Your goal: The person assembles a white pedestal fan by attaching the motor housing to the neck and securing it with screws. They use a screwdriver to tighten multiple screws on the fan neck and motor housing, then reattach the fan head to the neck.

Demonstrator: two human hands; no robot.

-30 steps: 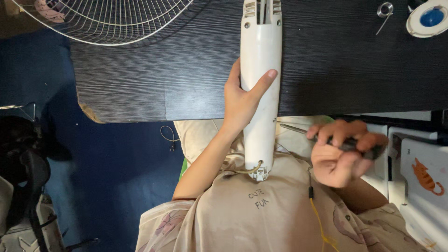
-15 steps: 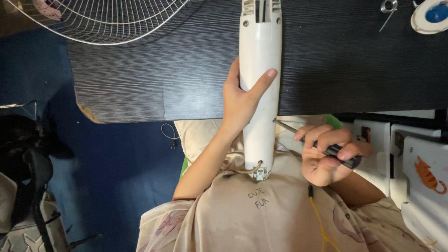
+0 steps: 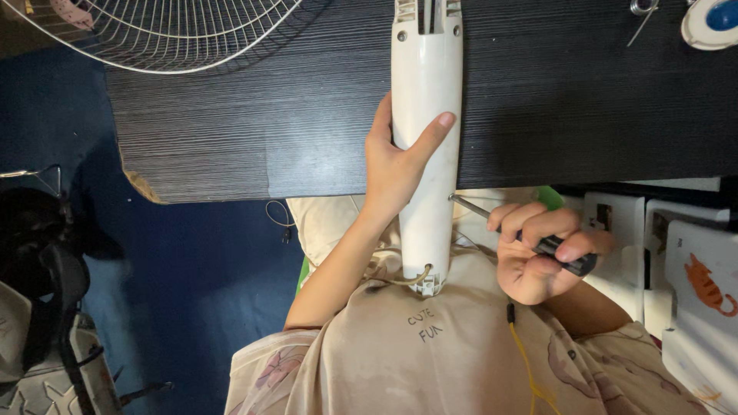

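Screwdriver tip set against the white fan housing

The left hand (image 3: pixel 396 165) wraps the white housing (image 3: pixel 425 138), which lies across the dark bench (image 3: pixel 231 123) edge; the right hand (image 3: pixel 538 253) clenches the screwdriver (image 3: pixel 523 234), its tip touching the housing's right side.

One head cam, looking straight down, close over the dark table (image 3: pixel 231 131) edge and the wearer's lap.
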